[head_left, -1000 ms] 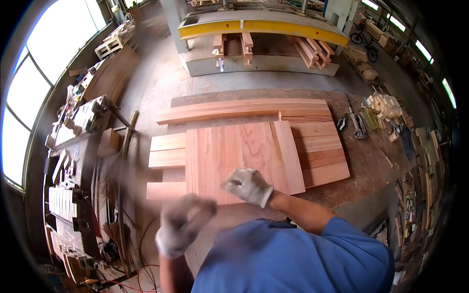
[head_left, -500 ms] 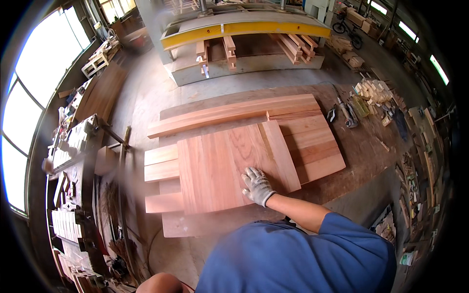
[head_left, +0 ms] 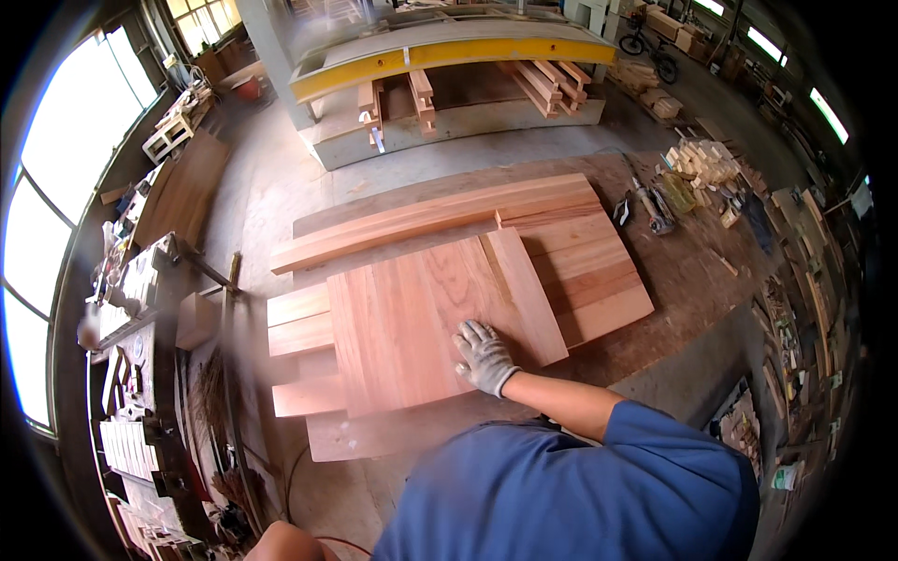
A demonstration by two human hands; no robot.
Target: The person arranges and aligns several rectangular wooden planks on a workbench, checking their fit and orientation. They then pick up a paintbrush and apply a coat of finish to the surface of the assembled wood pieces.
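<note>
My right hand, in a pale work glove with grey marks, lies flat on a wide reddish wooden panel. It presses near the panel's front edge with its fingers stretched out and holds nothing. The panel rests across several boards. Ends of two pale boards and a lower board stick out on its left. Another wide panel shows from under its right side. A long plank runs behind it. Of my left arm only a bit of skin shows at the lower edge; the left hand is out of sight.
The boards lie on a brown worktable. A power tool and a pile of small wood blocks sit at its right. Beyond stands a press with a yellow beam. A cluttered bench lines the left.
The whole view has shifted slightly, so things sit a little further left in the picture. My right hand stays flat at the same place on the panel.
</note>
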